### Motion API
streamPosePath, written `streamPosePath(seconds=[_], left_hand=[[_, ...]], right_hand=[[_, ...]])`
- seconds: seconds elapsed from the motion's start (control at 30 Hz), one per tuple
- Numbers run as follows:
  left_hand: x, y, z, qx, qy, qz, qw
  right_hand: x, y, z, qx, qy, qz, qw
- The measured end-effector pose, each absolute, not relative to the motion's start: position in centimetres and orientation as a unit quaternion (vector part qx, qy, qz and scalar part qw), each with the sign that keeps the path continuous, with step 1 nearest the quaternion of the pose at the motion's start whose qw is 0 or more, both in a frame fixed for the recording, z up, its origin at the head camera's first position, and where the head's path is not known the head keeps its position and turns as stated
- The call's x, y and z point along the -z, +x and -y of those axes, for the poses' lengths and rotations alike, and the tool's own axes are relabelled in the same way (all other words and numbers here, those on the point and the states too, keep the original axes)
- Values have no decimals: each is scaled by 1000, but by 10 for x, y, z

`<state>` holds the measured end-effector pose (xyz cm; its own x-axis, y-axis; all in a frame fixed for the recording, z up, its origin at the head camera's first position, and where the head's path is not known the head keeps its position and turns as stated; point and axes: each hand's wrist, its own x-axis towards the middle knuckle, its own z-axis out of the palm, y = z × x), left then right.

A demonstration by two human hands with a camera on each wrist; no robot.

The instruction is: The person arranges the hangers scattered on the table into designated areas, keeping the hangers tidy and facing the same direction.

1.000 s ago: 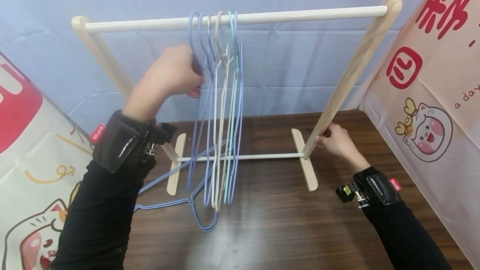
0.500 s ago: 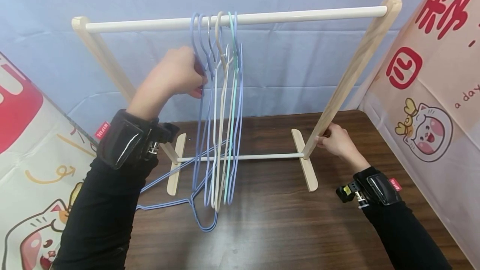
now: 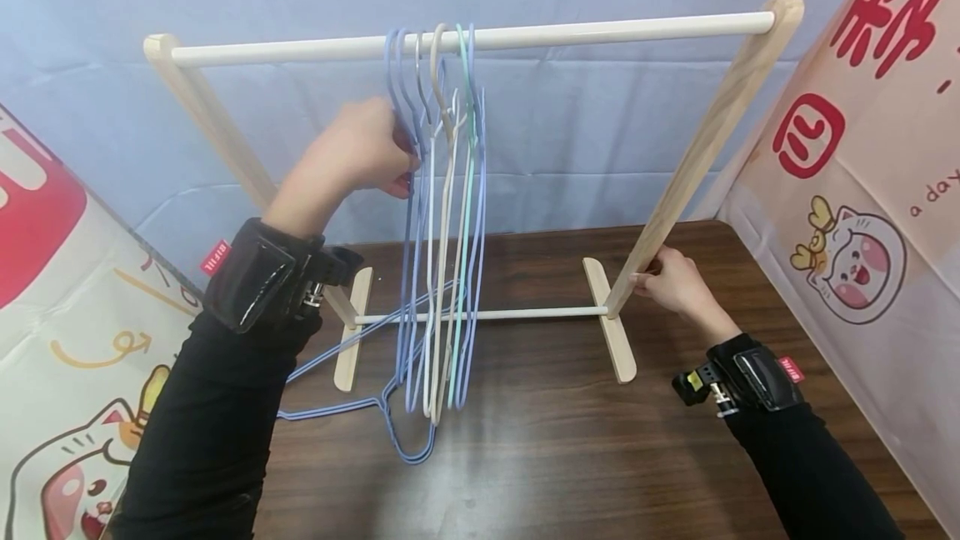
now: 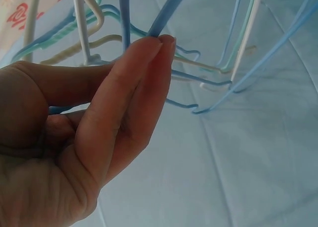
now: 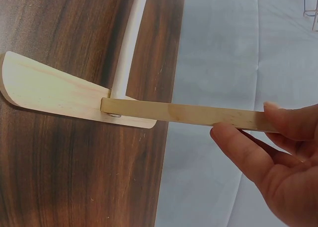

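Several hangers in blue, white, beige and mint hang close together from the white top rod (image 3: 600,33) of a wooden rack. My left hand (image 3: 367,147) pinches the leftmost blue hanger (image 3: 405,273) just below its hook, and that hook sits over the rod. In the left wrist view the fingertips (image 4: 154,45) meet around a blue wire. Low on the rack's right post (image 3: 705,132), my right hand (image 3: 675,280) grips the wood between thumb and fingers; the right wrist view shows the same post (image 5: 189,113) in its grasp.
Another blue hanger (image 3: 330,413) lies on the brown table (image 3: 525,457) at the left, under the hanging ones. Flat wooden feet (image 3: 611,323) and a lower white rod (image 3: 540,313) brace the rack. Printed cloth panels (image 3: 847,190) stand at both sides.
The left hand has slid the leftmost blue hanger a little to the right along the rod, closer to the others. The right hand has stayed on the post.
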<state>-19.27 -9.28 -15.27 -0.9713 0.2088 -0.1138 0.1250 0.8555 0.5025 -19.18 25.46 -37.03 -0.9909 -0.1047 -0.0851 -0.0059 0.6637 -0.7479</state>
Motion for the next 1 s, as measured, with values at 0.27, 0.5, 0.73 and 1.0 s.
streamPosePath(seconds=[0.27,0.5,0.73,1.0], left_hand=[[155,-194,91,-261,81,-958,91],[154,-191,93,-272,92,-953,99],[153,-189,94,-286,92,-948,101],[154,-190,98,-300,93,-943,107]], right_hand=[[370,-192,-255,413,-31,-908,62],[370,-192,-254,421,-29,-904,66],[370,-193,-255,420,-30,-905,62],[369,-193,-254,422,-28,-904,66]])
